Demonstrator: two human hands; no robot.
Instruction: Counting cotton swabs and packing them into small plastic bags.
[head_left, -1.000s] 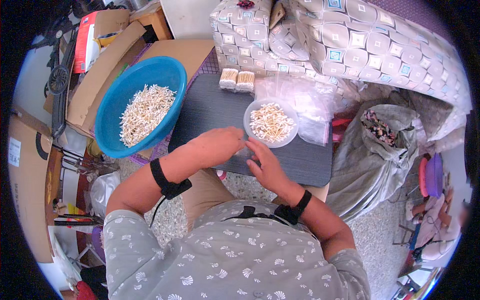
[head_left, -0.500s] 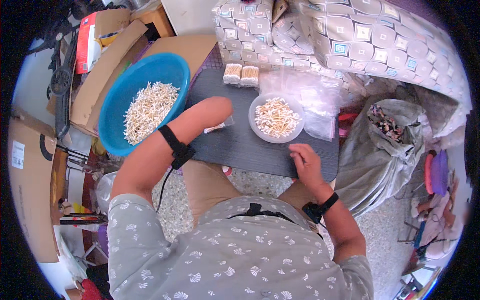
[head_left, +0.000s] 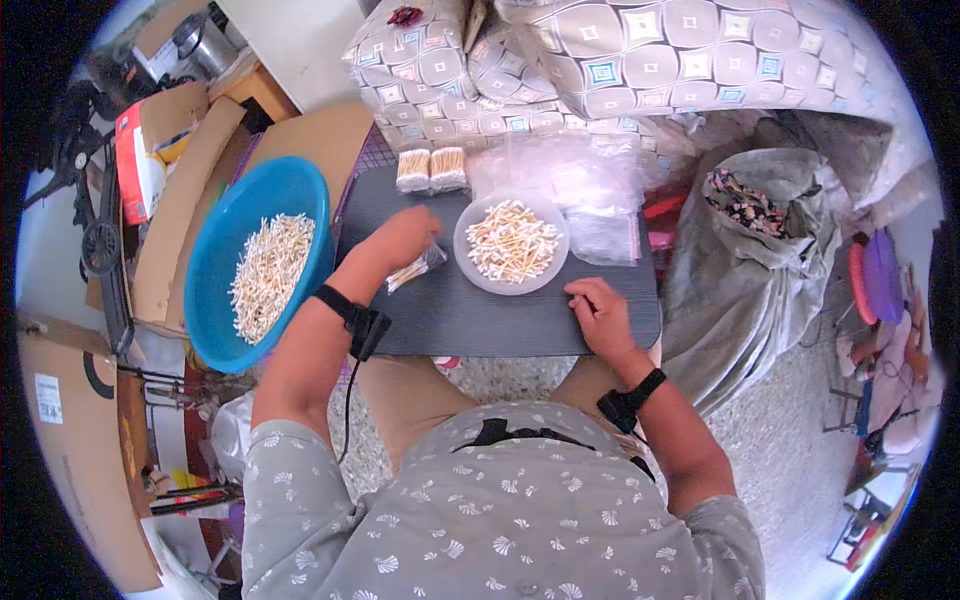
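Note:
My left hand (head_left: 402,240) is at the left part of the dark table, fingers curled down at a small clear plastic bag (head_left: 425,266) with cotton swabs in it. The hand covers part of the bag, and its fingertips are mostly hidden. To its right stands a translucent white bowl (head_left: 463,262) heaped with loose cotton swabs (head_left: 512,240). My right hand (head_left: 598,308) rests at the table's near right edge, loosely closed, with nothing seen in it. Two bundles of cotton swabs (head_left: 431,170) stand side by side at the back of the table.
Left of the table, a large blue basin (head_left: 205,335) holds many loose cotton swabs. Clear plastic bags (head_left: 600,195) lie spread behind and right of the bowl. A grey sack (head_left: 735,300) stands to the right, a patterned covered seat (head_left: 680,60) behind, cardboard boxes (head_left: 175,240) at left.
The view has shifted, so the table sits further left. My left forearm has drawn back a little, uncovering more of the small bag. My right hand stays at the table edge.

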